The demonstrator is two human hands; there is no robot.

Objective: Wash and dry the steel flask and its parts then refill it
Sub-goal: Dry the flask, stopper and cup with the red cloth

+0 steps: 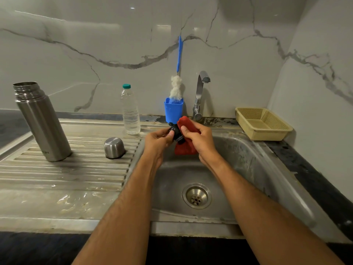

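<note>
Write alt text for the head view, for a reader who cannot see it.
Over a steel sink basin, the left hand holds a small black flask stopper while the right hand wipes it with a red cloth. The open steel flask and its upturned steel cup stand on the ridged drainboard.

steel drainboard (63, 175) | on it: open flask (41, 121), steel cup (114, 147), water bottle (130, 109)

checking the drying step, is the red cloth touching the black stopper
Touching. The head view shows the right hand pressing the red cloth against the black stopper, which the left hand pinches; no gap shows between them.
</note>
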